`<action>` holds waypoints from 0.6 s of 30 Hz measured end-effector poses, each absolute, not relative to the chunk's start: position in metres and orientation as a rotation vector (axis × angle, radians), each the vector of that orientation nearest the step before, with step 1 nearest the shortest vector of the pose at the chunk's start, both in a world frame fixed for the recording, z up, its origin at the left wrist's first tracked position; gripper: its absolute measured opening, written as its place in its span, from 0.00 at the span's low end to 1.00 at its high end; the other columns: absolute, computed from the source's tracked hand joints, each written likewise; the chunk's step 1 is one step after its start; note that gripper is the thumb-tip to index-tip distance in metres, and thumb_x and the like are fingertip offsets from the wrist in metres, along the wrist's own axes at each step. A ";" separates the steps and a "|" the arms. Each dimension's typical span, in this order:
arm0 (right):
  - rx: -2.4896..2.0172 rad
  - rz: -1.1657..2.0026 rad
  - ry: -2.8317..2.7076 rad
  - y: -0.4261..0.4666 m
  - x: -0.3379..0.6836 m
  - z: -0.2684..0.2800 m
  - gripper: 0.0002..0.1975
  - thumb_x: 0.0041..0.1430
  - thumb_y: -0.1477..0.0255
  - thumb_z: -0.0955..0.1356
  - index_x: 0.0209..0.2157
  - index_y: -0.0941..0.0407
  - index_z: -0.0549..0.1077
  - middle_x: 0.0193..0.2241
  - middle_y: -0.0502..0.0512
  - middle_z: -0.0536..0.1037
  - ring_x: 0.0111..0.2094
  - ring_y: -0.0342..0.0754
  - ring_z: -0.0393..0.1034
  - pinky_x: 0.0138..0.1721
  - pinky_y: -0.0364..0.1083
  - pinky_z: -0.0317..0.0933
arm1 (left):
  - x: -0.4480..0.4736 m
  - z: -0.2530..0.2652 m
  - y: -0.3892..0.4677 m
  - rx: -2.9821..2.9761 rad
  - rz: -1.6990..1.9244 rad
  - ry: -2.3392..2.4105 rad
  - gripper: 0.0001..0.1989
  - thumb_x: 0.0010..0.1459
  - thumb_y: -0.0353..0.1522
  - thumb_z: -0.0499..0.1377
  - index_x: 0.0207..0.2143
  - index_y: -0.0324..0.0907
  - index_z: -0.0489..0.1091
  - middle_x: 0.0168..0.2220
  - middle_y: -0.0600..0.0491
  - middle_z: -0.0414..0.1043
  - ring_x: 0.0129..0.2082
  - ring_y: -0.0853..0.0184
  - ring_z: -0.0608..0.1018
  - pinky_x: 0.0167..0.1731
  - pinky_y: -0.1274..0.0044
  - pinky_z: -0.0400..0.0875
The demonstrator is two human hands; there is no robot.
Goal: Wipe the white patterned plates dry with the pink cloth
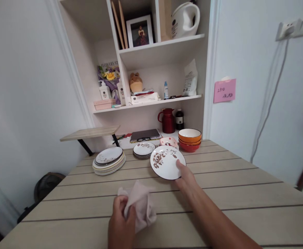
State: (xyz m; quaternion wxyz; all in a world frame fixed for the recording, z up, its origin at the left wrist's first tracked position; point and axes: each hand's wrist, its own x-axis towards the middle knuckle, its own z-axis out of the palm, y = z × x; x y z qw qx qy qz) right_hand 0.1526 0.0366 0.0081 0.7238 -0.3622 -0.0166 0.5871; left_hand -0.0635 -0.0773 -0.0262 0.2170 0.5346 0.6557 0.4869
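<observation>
My right hand (184, 176) grips the lower right edge of a white plate (167, 167) with a brown flower pattern and dark rim, thumb on top. The plate is tilted toward me above the table. A crumpled pale pink cloth (142, 211) is pinched in my left hand (122, 216), low over the table front. Behind the held plate, a short stack of small flowered plates (144, 149) sits in the middle. A taller stack of larger plates (109, 162) stands to the left.
Orange and red bowls (190, 140) are stacked at the back right, beside small pink dishes (168, 141). A wooden riser (90, 132) stands back left. Beyond are a red jug (168, 121), a dark bottle (179, 119), glasses (143, 139) and shelves (151, 103) above the slatted table (234, 193).
</observation>
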 end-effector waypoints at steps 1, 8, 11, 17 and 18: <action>-0.801 1.299 -0.041 0.036 0.152 0.008 0.21 0.58 0.71 0.66 0.53 0.61 0.67 0.49 0.64 0.75 0.48 0.55 0.71 0.48 0.56 0.66 | -0.065 -0.023 -0.076 1.519 1.387 1.845 0.17 0.49 0.37 0.56 0.43 0.45 0.62 0.42 0.47 0.72 0.42 0.56 0.75 0.41 0.68 0.69; -0.819 1.318 -0.058 0.035 0.148 0.006 0.20 0.57 0.72 0.67 0.51 0.61 0.68 0.45 0.64 0.78 0.46 0.55 0.73 0.48 0.57 0.67 | -0.073 -0.026 -0.082 2.355 1.689 1.823 0.21 0.56 0.34 0.55 0.53 0.48 0.63 0.59 0.45 0.56 0.58 0.54 0.63 0.56 0.61 0.58; -0.828 1.327 -0.066 0.034 0.147 0.006 0.21 0.57 0.72 0.67 0.52 0.60 0.67 0.46 0.64 0.77 0.46 0.54 0.73 0.47 0.56 0.67 | -0.088 -0.031 -0.081 2.881 1.289 1.507 0.16 0.53 0.38 0.60 0.46 0.54 0.70 0.54 0.50 0.67 0.54 0.55 0.69 0.57 0.61 0.57; -0.826 1.336 -0.075 0.032 0.144 0.009 0.22 0.57 0.72 0.67 0.53 0.62 0.66 0.47 0.65 0.77 0.46 0.55 0.73 0.46 0.55 0.68 | -0.116 -0.054 -0.071 2.879 0.905 1.375 0.20 0.51 0.33 0.60 0.48 0.53 0.71 0.54 0.49 0.70 0.50 0.59 0.74 0.47 0.71 0.71; -0.825 1.340 -0.076 0.032 0.144 0.010 0.22 0.57 0.72 0.67 0.53 0.62 0.67 0.46 0.65 0.77 0.46 0.55 0.73 0.46 0.55 0.68 | -0.116 -0.053 -0.072 2.817 0.918 1.386 0.18 0.53 0.30 0.57 0.46 0.53 0.72 0.52 0.50 0.71 0.48 0.61 0.75 0.46 0.73 0.71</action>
